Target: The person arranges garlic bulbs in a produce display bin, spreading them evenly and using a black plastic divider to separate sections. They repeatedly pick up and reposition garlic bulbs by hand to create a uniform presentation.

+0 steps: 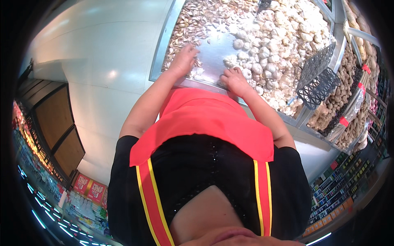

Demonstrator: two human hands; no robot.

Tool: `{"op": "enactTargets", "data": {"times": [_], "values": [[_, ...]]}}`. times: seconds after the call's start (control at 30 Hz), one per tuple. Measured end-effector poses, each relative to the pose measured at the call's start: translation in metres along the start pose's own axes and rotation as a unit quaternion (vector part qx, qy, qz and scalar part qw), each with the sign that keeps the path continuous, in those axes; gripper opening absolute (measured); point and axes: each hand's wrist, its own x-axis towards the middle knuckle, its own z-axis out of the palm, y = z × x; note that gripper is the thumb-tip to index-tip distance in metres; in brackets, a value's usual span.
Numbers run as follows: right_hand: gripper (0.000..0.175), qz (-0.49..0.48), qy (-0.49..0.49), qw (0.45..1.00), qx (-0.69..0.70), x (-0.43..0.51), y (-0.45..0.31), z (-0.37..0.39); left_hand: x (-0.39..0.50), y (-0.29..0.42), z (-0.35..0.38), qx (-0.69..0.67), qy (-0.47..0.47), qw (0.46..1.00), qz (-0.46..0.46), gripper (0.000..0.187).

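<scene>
A metal display bin (217, 52) lies before me, with loose garlic cloves (194, 21) on its left and whole garlic bulbs (267, 52) heaped on its right. My left hand (185, 58) reaches over the cloves at the edge of a bare metal patch, fingers slightly apart and nothing visible in them. Close to the front rim, my right hand (236, 81) is curled beside the nearest bulbs. Its fingertips point down, and whether they grip a bulb is hidden. Papery garlic skins (197, 72) lie near my left wrist.
A black plastic basket (318, 75) stands at the bin's right side. Beyond it are ginger roots (341, 83) and other produce in neighbouring bins. My red apron (203, 110) meets the front rim. Pale floor (107, 49) stretches left, towards a brown-panelled stand (55, 120) and red boxes (89, 187).
</scene>
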Motion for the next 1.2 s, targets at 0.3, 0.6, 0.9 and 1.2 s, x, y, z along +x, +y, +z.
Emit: {"op": "enactTargets", "data": {"times": [0.3,0.6,0.9,1.2], "values": [[0.024,0.006,-0.124,0.982,-0.140,0.004,-0.002,0.026,-0.003,-0.019,0.057,0.141,-0.108,0.960,0.218,0.025],[0.022,0.013,-0.133,0.987,-0.095,0.013,0.007,0.021,-0.007,-0.040,0.039,0.234,-0.177,0.940,0.172,0.017],[0.017,0.056,-0.044,0.991,-0.114,0.010,-0.014,-0.004,0.005,0.008,0.014,-0.019,-0.111,0.991,-0.075,0.012],[0.021,0.219,0.204,0.946,-0.127,-0.082,0.010,-0.079,0.004,0.027,0.017,-0.189,-0.025,0.974,-0.125,0.017]]}}
